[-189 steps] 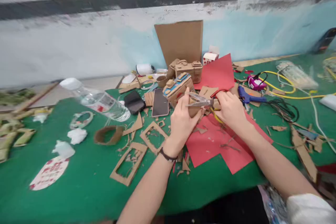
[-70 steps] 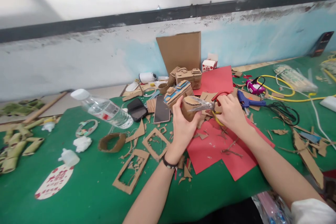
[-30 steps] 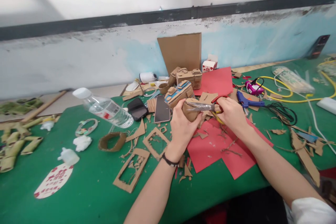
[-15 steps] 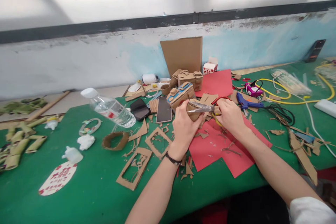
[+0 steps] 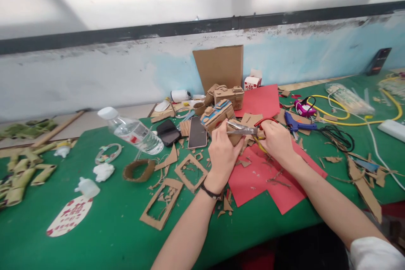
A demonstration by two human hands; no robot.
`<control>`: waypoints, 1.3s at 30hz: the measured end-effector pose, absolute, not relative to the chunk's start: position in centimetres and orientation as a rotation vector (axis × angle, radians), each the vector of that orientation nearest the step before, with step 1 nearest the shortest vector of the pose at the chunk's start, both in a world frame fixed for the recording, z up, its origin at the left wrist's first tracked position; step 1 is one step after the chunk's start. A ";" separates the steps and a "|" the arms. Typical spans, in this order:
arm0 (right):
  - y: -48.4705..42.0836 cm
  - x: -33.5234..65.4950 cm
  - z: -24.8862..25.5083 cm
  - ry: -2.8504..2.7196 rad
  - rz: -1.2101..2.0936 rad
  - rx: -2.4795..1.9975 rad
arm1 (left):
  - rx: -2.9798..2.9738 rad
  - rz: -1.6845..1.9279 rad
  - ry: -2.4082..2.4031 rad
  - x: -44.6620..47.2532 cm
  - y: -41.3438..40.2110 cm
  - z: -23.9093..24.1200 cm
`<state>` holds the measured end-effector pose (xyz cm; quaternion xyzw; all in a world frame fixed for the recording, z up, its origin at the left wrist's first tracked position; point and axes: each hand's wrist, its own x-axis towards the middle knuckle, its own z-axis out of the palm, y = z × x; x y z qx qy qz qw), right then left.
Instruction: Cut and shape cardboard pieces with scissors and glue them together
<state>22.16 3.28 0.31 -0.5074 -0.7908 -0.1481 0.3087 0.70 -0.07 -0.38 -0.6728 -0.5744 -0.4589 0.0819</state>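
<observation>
My right hand is closed around the handles of scissors, which show red and yellow. Their metal blades point left, over a piece of brown cardboard. Fingers of my left hand are bent around that cardboard, close to the blade tips; its full outline is hidden by the hand and blades. Right behind my left fingers is a tilted cardboard model with blue strips. Whether the fingers touch the model I cannot tell. Red paper sheets, strewn with scraps, lie under both hands.
A cardboard camera-like box stands behind. Left of my hands are a phone, cardboard frames, a cardboard ring and a tilted water bottle. To the right lie a blue glue gun, a purple device and cables.
The scissor blades are closer together than before. Both hands stay in nearly the same place, and the things on the table have not visibly moved.
</observation>
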 end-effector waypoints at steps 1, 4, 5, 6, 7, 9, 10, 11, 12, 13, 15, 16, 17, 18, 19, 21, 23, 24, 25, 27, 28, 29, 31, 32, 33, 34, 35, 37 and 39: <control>3.3 22.2 0.2 -2.073 -0.397 -1.354 | -2.018 -1.378 -1.709 0.7 -0.1 -0.2; 3.6 22.5 0.1 -2.041 -0.410 -1.356 | -2.109 -1.430 -1.664 0.4 -0.3 0.3; 3.7 22.6 0.1 -2.040 -0.401 -1.347 | -2.152 -1.460 -1.650 0.3 -0.3 0.5; 3.9 22.7 0.2 -2.044 -0.388 -1.337 | -2.189 -1.492 -1.640 0.1 -0.3 0.7; 4.0 22.7 0.2 -2.049 -0.376 -1.328 | -2.216 -1.519 -1.634 0.0 -0.3 0.8; 4.1 22.6 0.3 -2.058 -0.365 -1.320 | -2.244 -1.547 -1.609 -0.1 -0.3 1.0; 4.1 22.6 0.3 -2.061 -0.364 -1.316 | -2.248 -1.553 -1.589 -0.1 -0.3 1.0; 4.1 22.5 0.3 -2.062 -0.362 -1.311 | -2.255 -1.557 -1.564 -0.1 -0.3 1.0; 4.0 22.4 0.3 -2.061 -0.359 -1.305 | -2.263 -1.564 -1.537 -0.1 -0.3 1.0; 3.9 22.4 0.3 -2.063 -0.353 -1.298 | -2.271 -1.573 -1.516 0.0 -0.3 0.9; 3.7 22.5 0.3 -2.059 -0.352 -1.293 | -2.278 -1.591 -1.494 0.1 -0.3 0.8; 3.7 22.5 0.3 -2.051 -0.361 -1.300 | -2.280 -1.593 -1.488 0.2 -0.3 0.8; 3.6 22.6 0.3 -2.039 -0.377 -1.315 | -2.277 -1.593 -1.483 0.2 -0.3 0.8; 3.6 22.7 0.3 -2.022 -0.397 -1.338 | -2.272 -1.593 -1.480 0.3 -0.3 0.8; 3.6 22.8 0.3 -2.007 -0.415 -1.360 | -2.263 -1.596 -1.479 0.3 -0.3 0.8; 3.5 22.8 0.3 -2.000 -0.430 -1.380 | -2.240 -1.591 -1.486 0.3 -0.3 0.7; 3.5 22.6 0.4 -2.036 -0.426 -1.356 | -2.215 -1.568 -1.492 0.3 -0.3 0.6; 3.5 22.5 0.5 -2.056 -0.425 -1.343 | -2.204 -1.553 -1.491 0.3 -0.3 0.5; 3.5 22.4 0.5 -2.069 -0.428 -1.336 | -2.192 -1.543 -1.486 0.3 -0.3 0.4; 3.4 22.2 0.5 -2.076 -0.436 -1.335 | -2.164 -1.542 -1.466 0.4 -0.2 0.3; 3.4 22.1 0.5 -2.077 -0.434 -1.332 | -2.153 -1.548 -1.459 0.4 -0.2 0.2; 3.4 22.1 0.4 -2.078 -0.427 -1.326 | -2.148 -1.554 -1.451 0.4 -0.2 0.2; 3.4 22.1 0.3 -2.075 -0.403 -1.316 | -2.140 -1.573 -1.450 0.5 -0.1 0.1; 3.3 22.2 0.2 -2.068 -0.389 -1.318 | -2.137 -1.583 -1.461 0.5 -0.1 0.0; 3.3 22.3 0.2 -2.054 -0.378 -1.325 | -2.132 -1.593 -1.476 0.6 -0.1 0.0; 3.2 22.3 0.2 -2.038 -0.372 -1.335 | -2.125 -1.602 -1.491 0.7 -0.1 -0.1; 3.2 22.3 0.2 -2.022 -0.370 -1.344 | -2.117 -1.608 -1.500 0.8 -0.1 -0.1; 3.1 22.3 0.3 -1.994 -0.364 -1.358 | -2.105 -1.613 -1.498 0.9 0.0 -0.2; 3.1 22.2 0.5 -1.977 -0.315 -1.355 | -2.102 -1.621 -1.496 1.0 -0.1 -0.1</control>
